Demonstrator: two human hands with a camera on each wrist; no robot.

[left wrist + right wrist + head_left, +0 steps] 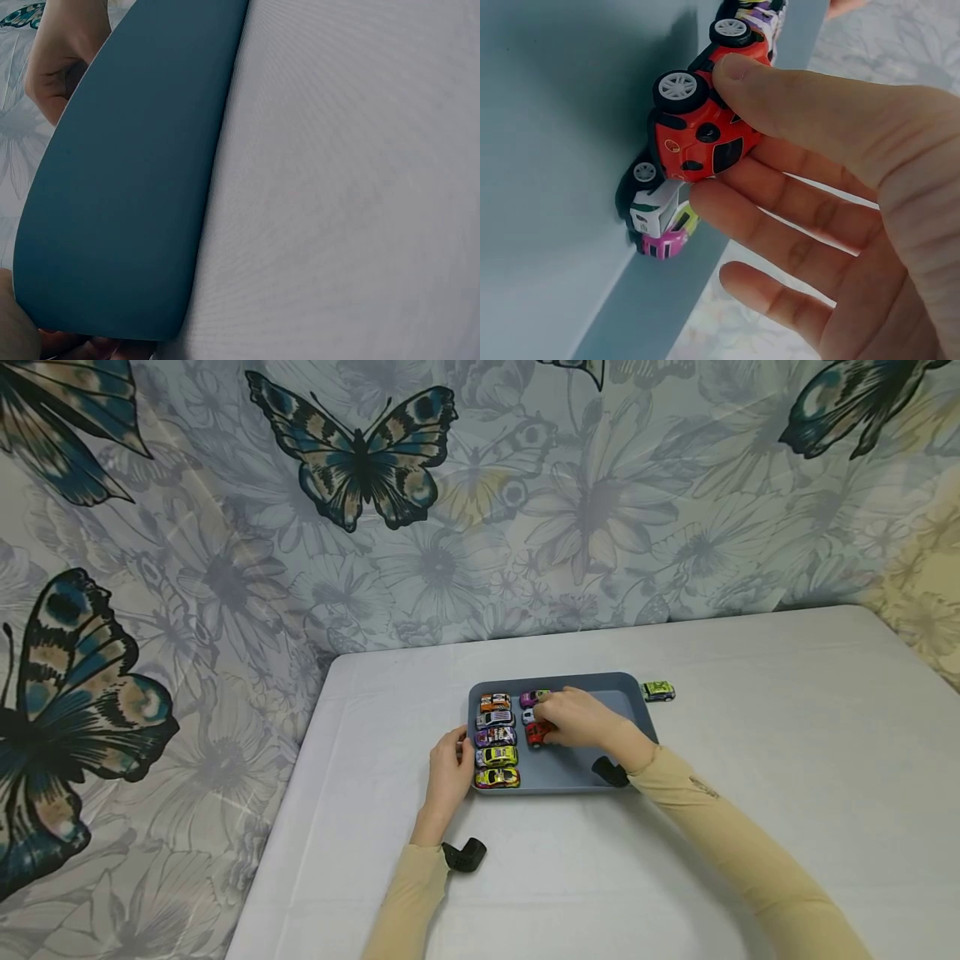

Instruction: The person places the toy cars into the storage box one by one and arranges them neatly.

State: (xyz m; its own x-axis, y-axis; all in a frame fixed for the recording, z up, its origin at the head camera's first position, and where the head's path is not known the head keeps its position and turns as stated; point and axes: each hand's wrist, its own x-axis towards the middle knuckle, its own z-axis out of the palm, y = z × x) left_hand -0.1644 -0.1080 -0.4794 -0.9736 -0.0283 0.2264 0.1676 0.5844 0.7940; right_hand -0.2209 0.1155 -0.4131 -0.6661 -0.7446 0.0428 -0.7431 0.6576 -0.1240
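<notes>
My right hand pinches a red toy car between thumb and fingers, low over the grey-blue tray. Just behind the red car are a white toy car and a magenta-and-green toy car, partly covered by it in the right wrist view. At the tray's left wall, my left hand grips the rim with curled fingers; in the left wrist view most of that hand is out of frame, with fingers showing past the tray's corner.
Along the tray's left side runs a column of several toy cars, among them an orange one, a purple one and a yellow one. A green toy car sits outside the tray's back right corner, on the white-covered table.
</notes>
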